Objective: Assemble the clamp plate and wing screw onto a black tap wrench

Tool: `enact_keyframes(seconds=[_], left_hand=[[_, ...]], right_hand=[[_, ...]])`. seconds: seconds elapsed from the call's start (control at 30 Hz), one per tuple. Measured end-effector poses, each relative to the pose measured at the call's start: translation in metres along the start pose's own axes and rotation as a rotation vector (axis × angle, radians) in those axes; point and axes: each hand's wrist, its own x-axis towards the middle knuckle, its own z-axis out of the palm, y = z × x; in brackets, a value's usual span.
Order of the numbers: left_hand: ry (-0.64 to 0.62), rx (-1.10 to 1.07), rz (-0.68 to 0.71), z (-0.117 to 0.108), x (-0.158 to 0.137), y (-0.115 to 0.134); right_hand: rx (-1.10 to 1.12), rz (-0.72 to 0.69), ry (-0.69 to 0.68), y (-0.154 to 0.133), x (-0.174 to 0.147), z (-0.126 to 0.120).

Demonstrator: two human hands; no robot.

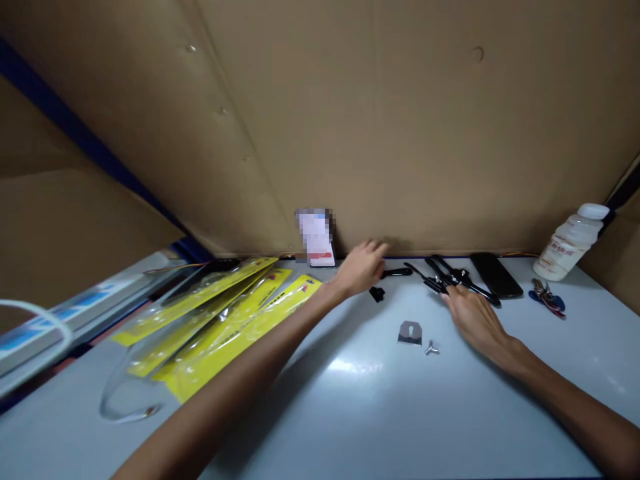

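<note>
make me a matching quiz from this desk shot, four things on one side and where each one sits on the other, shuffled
Things:
1. yellow packets
2. white bottle
3. black tool
4. metal plate

Places:
A. far right, by the cardboard wall
B. at the right hand's fingertips
C. left part of the table, fanned out
D. on the bare table between the two forearms, beside a small three-armed metal piece

Pairs: 1-C, 2-A, 3-B, 4-D
</note>
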Motion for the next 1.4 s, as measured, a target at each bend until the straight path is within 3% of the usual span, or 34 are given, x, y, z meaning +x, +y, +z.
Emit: enact_keyframes(seconds=[0.13,0.23,0.43,0.6,0.7,0.8,0.93,1.1,1.23,1.3,1.4], left_hand=[[-0.010,0.031,-0.019,0.003,-0.037,-0.035],[-0.050,0.041,0.022,0.011,-0.055,-0.044],[-0.043,-0.015,-0.039,0.025,-0.043,-0.037],[-0.039,-0.154,-0.187,0.031,-0.038,-0.029],[-0.034,-0.241,-0.305,0.028,-0.049,-0.023],[-0.012,-0.361,-0.402,0.021,-0.062,-0.019],[0.043,-0.660,-0.494,0.012,-0.076,-0.009],[0.038,-1.172,-0.506,0.001,-0.085,0.020],[-0.036,-1.436,-0.500,-0.006,-0.094,0.041],[-0.100,-1.513,-0.509,-0.008,-0.101,0.046],[-0.213,-1.634,-0.561,-0.008,-0.110,0.048]], right_hand=[[-0.077,0.081,-0.037,-0.002,0.002,-0.001],[-0.100,0.092,-0.049,-0.005,0.003,0.002],[-0.193,0.101,-0.033,-0.013,-0.003,0.005],[-0.228,0.077,0.036,-0.020,-0.012,-0.013],[-0.051,-0.030,0.016,-0.028,-0.017,-0.023],[0.152,-0.180,-0.091,-0.041,-0.018,-0.030],[0.213,-0.261,-0.227,-0.055,-0.013,-0.037],[0.327,-0.175,-0.272,-0.058,0.001,-0.035],[0.413,-0.138,-0.254,-0.052,0.008,-0.026],[0.605,-0.077,-0.249,-0.050,0.004,-0.024],[1.144,0.069,-0.344,-0.054,-0.006,-0.025]])
